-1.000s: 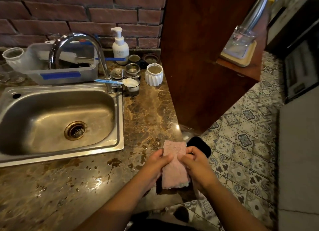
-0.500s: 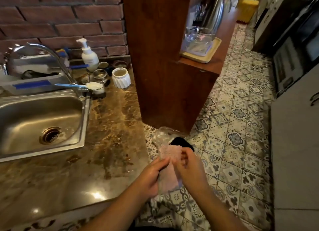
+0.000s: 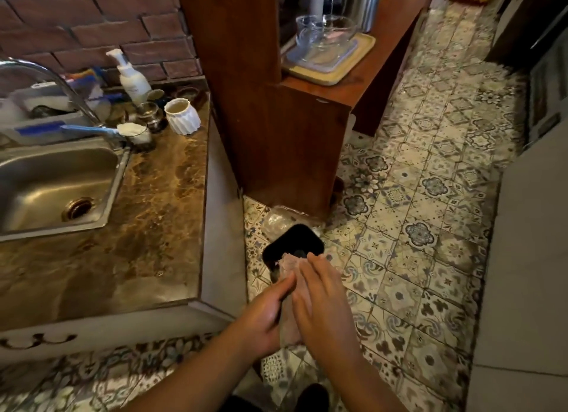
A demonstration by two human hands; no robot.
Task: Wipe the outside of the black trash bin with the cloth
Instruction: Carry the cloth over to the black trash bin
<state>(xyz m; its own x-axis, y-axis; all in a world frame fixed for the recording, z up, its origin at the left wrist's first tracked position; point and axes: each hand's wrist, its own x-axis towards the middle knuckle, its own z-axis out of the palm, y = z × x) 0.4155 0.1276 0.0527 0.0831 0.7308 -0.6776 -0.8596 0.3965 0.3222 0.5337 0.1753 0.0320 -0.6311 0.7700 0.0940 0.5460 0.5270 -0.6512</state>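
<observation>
Scanning left to right: we see sink (image 3: 46,178) in marble bench (image 3: 159,227), white pump bottle (image 3: 132,79) behind, label too blurred to read. Our left hand (image 3: 264,316) and right hand (image 3: 322,307) press pink cloth (image 3: 289,270) between them, fingers clasping it. Black trash bin (image 3: 292,242) stands on tiled floor (image 3: 415,227) just beyond, beside wooden cabinet (image 3: 276,135).

Black bin (image 3: 293,242); cloth (image 3: 289,265) seemingly pink; floral-patterned floor (image 3: 415,227).
</observation>
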